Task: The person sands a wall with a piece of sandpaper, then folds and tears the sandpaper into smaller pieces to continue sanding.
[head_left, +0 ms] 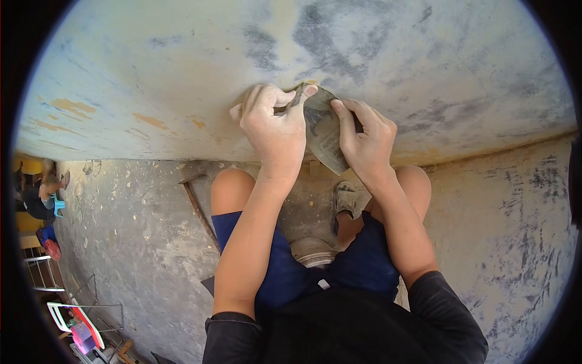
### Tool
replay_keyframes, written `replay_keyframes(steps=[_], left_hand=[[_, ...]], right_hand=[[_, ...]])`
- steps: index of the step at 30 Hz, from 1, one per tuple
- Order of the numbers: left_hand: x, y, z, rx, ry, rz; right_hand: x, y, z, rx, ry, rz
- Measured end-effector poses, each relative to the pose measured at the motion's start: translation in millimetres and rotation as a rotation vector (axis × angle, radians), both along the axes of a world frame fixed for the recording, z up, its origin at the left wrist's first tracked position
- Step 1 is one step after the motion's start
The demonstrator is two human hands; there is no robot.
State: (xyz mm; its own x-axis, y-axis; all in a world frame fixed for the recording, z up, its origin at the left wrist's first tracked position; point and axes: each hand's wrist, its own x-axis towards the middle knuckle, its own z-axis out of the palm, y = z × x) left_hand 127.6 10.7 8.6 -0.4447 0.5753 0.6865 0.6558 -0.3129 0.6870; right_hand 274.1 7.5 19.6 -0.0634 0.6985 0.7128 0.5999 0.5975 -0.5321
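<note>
A worn, bent sheet (325,134), greyish with faint printing on its face, is held up between my two hands in front of the patchy wall (182,73). My left hand (273,121) pinches its upper left edge between thumb and curled fingers. At the sheet's upper right edge, my right hand (368,133) grips it with thumb and bent fingers. The sheet's lower end hangs free between the hands. Both hands look dusty and are close to the wall.
A long-handled hammer-like tool (200,212) lies on the rough floor (145,242) left of my knees. Below my hands is my sandalled foot (345,200). Another person (39,200) is at the far left, near a blue stool (59,205) and cluttered chairs (79,327).
</note>
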Motion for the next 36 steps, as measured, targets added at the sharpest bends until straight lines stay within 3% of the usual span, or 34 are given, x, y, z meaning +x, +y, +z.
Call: replay_keyframes(steps=[4, 6, 10, 12, 15, 22, 25, 31, 36], left_hand=[[-13.3, 1.6, 4.9, 0.017, 0.002, -0.021], [-18.8, -2.1, 11.0, -0.107, -0.29, -0.054], [-7.3, -4.1, 11.3, -0.182, -0.569, -0.206], [-0.6, -2.6, 1.2, -0.131, -0.275, -0.137], [-8.6, 2.1, 1.6, -0.016, -0.204, -0.083], [-8.8, 3.3, 1.2, -0.043, -0.306, -0.124], [-4.8, -0.7, 1.9, -0.006, -0.069, -0.033], [-11.2, 3.1, 1.8, -0.005, -0.255, -0.055], [1.0, 0.8, 0.7, 0.015, -0.062, -0.037]], right_hand=[[-13.3, 3.3, -0.7, 0.064, -0.006, 0.005], [-20.6, 5.3, 2.0, 0.08, -0.049, 0.061], [-8.1, 6.0, 1.0, 0.112, -0.032, 0.074], [-1.7, 2.7, -2.8, 0.062, -0.011, 0.028], [-11.6, 4.7, -1.6, 0.114, 0.001, 0.06], [-9.3, 7.7, 1.4, 0.127, -0.001, 0.07], [-9.1, 4.4, 0.2, 0.09, -0.004, 0.017], [-13.6, 4.2, 6.0, 0.084, -0.041, 0.072], [-2.9, 1.5, 1.6, 0.076, -0.006, 0.01]])
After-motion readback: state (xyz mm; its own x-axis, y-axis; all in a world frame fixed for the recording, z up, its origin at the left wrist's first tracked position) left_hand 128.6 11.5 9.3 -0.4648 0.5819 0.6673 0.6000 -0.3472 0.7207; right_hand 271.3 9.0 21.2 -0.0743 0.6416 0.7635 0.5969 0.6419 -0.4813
